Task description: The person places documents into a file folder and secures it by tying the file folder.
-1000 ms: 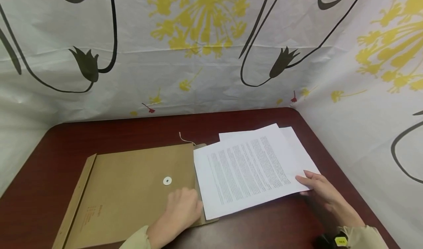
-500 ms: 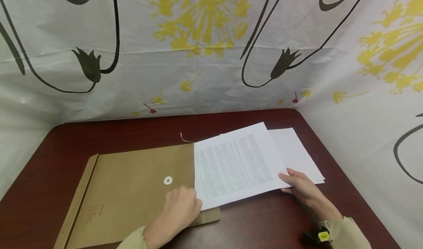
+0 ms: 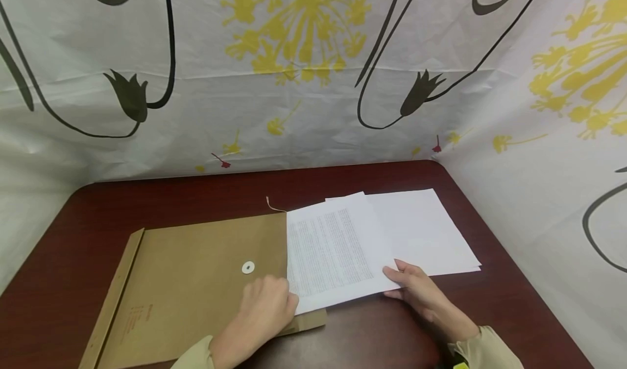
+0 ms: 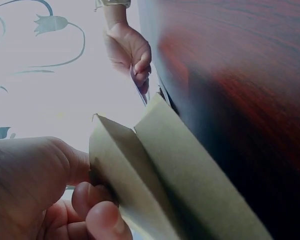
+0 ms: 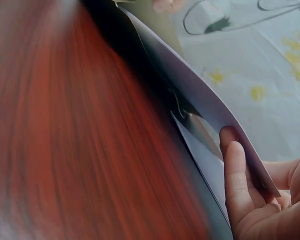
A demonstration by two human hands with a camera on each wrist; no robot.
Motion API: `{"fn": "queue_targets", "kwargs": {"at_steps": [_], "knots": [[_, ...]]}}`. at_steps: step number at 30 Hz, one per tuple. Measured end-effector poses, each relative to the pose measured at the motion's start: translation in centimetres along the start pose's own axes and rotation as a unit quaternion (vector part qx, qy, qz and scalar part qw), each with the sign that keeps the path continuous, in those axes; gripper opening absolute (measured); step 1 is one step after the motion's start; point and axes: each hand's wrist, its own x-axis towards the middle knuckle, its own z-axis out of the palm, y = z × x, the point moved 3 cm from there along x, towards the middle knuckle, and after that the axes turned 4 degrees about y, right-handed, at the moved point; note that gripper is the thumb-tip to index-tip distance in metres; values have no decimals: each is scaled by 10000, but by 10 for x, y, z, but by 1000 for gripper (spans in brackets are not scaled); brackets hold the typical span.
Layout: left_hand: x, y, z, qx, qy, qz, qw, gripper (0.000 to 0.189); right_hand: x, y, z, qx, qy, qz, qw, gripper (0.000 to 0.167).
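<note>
A brown kraft document envelope (image 3: pixel 196 271) lies on the table with a white button on its face and its mouth towards the right. My left hand (image 3: pixel 259 309) pinches the envelope's upper layer at the mouth; the left wrist view shows the two layers (image 4: pixel 122 165) standing apart there. With thumb above and fingers beneath, my right hand (image 3: pixel 423 293) holds a printed sheet (image 3: pixel 330 254) by its near right corner. The sheet's left part is hidden inside the envelope. In the right wrist view, the paper (image 5: pixel 200 95) bows slightly above the table.
More white sheets (image 3: pixel 421 227) lie on the table to the right, partly under the printed sheet. The envelope's flap (image 3: pixel 311 320) sticks out below the printed sheet, and a thin string (image 3: pixel 274 207) extends at the far side. A patterned curtain (image 3: pixel 294 124) stands behind the dark red table (image 3: pixel 215 195).
My right hand has moved left with the printed sheet, which has slid further into the envelope. More of the white sheets at right shows. The left hand stays at the mouth.
</note>
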Motion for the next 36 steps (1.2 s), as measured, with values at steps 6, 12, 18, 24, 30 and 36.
{"fn": "queue_targets", "kwargs": {"at_steps": [6,12,18,24,30,36], "knots": [[-1,0,0,-8,4,-46,10000,38,1,1,7,-172,-308,66,9994,50],[-1,-1,1,-17,-18,-35,10000,39,0,0,12,-284,-623,104,9976,47],[-1,-1,0,-9,-11,-21,10000,38,0,-3,30,-74,-1060,63,9943,45],[-1,-1,0,-96,-38,-99,9999,37,3,-4,59,287,-1597,91,9867,40],[0,-1,0,-178,-110,-124,9997,37,7,-4,86,384,-1796,205,9828,37],[0,0,0,-207,-87,-104,9997,35,9,-5,99,561,-1762,220,9825,35]]}}
